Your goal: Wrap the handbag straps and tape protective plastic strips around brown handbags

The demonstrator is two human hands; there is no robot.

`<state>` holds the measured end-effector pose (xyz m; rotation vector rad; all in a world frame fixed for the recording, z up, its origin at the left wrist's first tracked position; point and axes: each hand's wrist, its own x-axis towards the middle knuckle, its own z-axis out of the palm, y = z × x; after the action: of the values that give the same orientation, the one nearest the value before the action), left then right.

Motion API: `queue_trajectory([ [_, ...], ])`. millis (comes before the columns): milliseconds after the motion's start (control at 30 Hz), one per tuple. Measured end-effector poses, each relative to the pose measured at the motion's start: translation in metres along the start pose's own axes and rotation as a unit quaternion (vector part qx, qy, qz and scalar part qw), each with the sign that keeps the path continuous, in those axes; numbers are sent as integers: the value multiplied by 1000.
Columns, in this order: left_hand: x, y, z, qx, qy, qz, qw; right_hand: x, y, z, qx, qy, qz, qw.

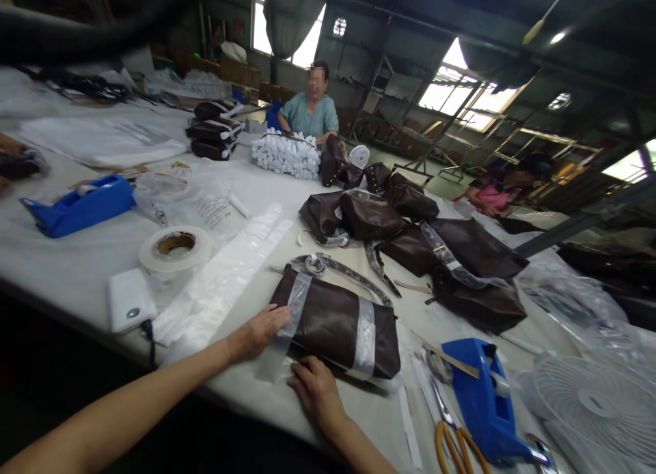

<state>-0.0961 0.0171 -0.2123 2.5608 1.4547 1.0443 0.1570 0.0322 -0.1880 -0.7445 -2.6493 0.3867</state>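
Note:
A dark brown leather bag (pixel 328 318) lies flat on the table in front of me. Two clear plastic strips cross it, one near each end. My left hand (pixel 260 332) has its fingers stretched flat on the left plastic strip (pixel 298 302), pressing at the bag's left edge. This strip's lower end hangs out over the tabletop. By the bag's front edge, my right hand (pixel 318 392) has its fingers bent and closed at the border of that loose end; the fingertips are partly hidden. The right plastic strip (pixel 364 334) lies across the bag. A wrapped strap (pixel 353 274) curves behind it.
Brown bags (pixel 372 214) are heaped behind. At right are a blue tape dispenser (pixel 482 399), orange-handled scissors (pixel 454 440) and a white fan (pixel 594 399). At left are plastic sleeves (pixel 230 269), a tape roll (pixel 174 248), a white device (pixel 130 300) and another blue dispenser (pixel 85 204). Two people sit beyond.

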Motion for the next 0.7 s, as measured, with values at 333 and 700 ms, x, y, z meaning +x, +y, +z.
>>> queue_trajectory([
  [333, 28, 8, -2, 65, -10, 60, 996, 0, -2, 7, -11, 77, -76, 994],
  [700, 38, 20, -17, 115, -52, 74, 989, -22, -22, 12, -50, 112, -120, 985],
])
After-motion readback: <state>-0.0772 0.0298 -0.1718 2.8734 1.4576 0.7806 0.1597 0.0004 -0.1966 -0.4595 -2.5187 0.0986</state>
